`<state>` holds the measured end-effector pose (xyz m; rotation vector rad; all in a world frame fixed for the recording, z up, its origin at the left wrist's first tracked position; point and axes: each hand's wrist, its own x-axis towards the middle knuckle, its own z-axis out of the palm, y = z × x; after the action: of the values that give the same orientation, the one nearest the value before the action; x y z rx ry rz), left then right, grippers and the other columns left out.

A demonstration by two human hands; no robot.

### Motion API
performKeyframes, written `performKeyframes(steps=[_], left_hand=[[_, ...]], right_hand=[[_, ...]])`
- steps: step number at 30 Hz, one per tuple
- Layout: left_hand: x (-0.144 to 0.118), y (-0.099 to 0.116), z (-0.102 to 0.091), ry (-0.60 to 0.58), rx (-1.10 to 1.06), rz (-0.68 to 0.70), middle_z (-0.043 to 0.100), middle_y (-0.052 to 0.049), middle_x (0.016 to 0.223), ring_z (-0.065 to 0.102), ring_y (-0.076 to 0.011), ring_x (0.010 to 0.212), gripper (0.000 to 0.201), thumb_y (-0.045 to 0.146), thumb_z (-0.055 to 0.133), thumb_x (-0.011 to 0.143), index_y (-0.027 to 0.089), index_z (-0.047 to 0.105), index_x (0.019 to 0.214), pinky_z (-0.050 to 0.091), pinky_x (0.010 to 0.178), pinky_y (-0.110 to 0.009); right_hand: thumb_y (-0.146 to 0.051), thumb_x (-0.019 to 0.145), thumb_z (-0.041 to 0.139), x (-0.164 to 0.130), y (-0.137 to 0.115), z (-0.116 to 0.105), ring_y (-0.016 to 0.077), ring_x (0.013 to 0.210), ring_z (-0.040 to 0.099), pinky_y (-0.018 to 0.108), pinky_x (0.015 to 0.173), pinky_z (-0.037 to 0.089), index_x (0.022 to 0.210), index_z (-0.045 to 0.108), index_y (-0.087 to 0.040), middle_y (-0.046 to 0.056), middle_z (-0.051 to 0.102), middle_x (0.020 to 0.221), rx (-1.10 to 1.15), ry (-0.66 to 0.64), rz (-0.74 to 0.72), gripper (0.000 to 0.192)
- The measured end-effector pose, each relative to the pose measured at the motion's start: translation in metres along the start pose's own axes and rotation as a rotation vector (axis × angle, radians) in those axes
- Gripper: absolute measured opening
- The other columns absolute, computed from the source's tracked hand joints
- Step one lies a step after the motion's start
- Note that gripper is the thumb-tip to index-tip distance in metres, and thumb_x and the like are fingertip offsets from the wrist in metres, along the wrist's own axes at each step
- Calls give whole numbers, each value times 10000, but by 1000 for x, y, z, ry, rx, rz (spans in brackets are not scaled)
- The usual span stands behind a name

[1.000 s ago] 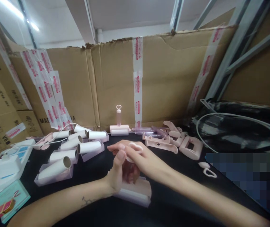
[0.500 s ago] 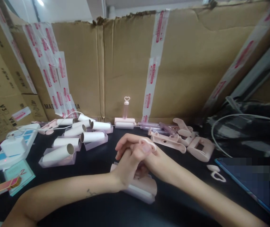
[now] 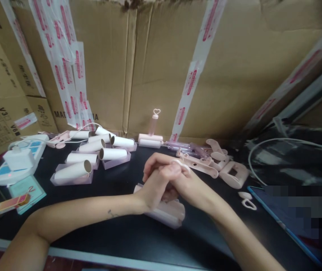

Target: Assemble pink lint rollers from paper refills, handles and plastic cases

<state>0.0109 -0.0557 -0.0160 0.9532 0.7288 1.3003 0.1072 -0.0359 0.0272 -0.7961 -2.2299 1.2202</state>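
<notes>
My left hand (image 3: pixel 155 185) and my right hand (image 3: pixel 187 183) are closed together, fingers overlapping, around the upright handle of a pink lint roller. From the top of the grip pokes its heart-shaped loop (image 3: pixel 182 165), beside my left thumb. Below my hands the roller's pink body and clear cover (image 3: pixel 168 213) lie on the black table. The handle's shaft is hidden by my fingers. Off to the right are a loose heart-shaped ring (image 3: pixel 249 204) and a small pink cap (image 3: pixel 244 195).
Several white paper rolls in clear covers (image 3: pixel 73 174) lie at the left. A finished lint roller (image 3: pixel 151 138) stands at the back. Pink frames (image 3: pixel 234 175) and clear tubes (image 3: pixel 180 146) lie back right. A power strip (image 3: pixel 19 165), teal card (image 3: pixel 38 194) and tablet-like object (image 3: pixel 279 222) flank the table.
The view has tilted down, so the table's front edge now shows. My hands keep the same grip on the lint roller, which still lies on the table.
</notes>
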Motion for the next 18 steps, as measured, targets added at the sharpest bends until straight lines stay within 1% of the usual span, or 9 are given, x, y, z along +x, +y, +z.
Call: performKeyframes(steps=[2,3,4,6,8,10,14,16,18], left_hand=[[0,-3,-6,-133,14,-4,415,50,425,290,-68,311,410,588,573,670,183,544,726,174,326,-217],[0,-4,-8,-193,38,20,403,55,423,292,-68,330,449,622,590,650,182,538,725,179,342,-220],[0,-5,-10,-235,71,63,396,59,426,299,-65,357,468,628,635,613,179,527,692,192,364,-219],[-1,-6,-13,-281,165,151,394,62,451,315,-54,416,468,548,747,537,171,476,591,214,409,-212],[-1,-6,-12,-275,288,177,376,67,464,319,-45,449,477,433,798,523,169,401,512,221,430,-206],[-2,-6,-10,-225,400,152,374,70,477,323,-42,449,430,383,752,613,170,389,523,232,430,-201],[1,-10,-8,-164,506,171,379,68,458,344,-46,416,337,356,565,791,175,399,561,254,418,-200],[3,-13,-9,-156,533,197,368,70,438,345,-45,400,336,339,537,806,182,381,554,248,409,-199],[5,-16,-10,-142,541,206,365,72,428,342,-44,388,339,337,540,798,187,368,548,248,403,-198]], right_hand=[[-426,892,350,0,0,-4,165,616,619,224,409,474,947,508,-210,40,633,875,51,-54,35,273],[-462,895,357,-1,-1,-7,165,634,622,233,428,486,976,500,-215,45,631,920,59,-49,14,297],[-496,887,378,-2,0,-10,173,688,629,251,482,508,988,502,-217,51,626,962,50,-16,-39,321],[-532,852,457,-7,1,-18,199,834,619,290,647,525,961,534,-206,60,617,1001,-9,106,-194,351],[-493,821,546,-14,2,-25,207,876,604,298,737,499,886,582,-191,58,631,934,-107,243,-304,311],[-411,831,575,-22,2,-30,194,808,613,285,723,486,837,624,-187,46,651,844,-192,295,-320,229],[-309,898,497,-30,0,-31,170,758,612,272,740,468,793,670,-188,33,675,799,-276,268,-408,236],[-296,916,464,-30,-2,-30,161,748,604,265,734,461,790,670,-183,31,672,790,-296,261,-439,267],[-305,923,449,-28,-2,-29,157,737,599,258,713,457,794,663,-173,30,664,770,-292,238,-427,283]])
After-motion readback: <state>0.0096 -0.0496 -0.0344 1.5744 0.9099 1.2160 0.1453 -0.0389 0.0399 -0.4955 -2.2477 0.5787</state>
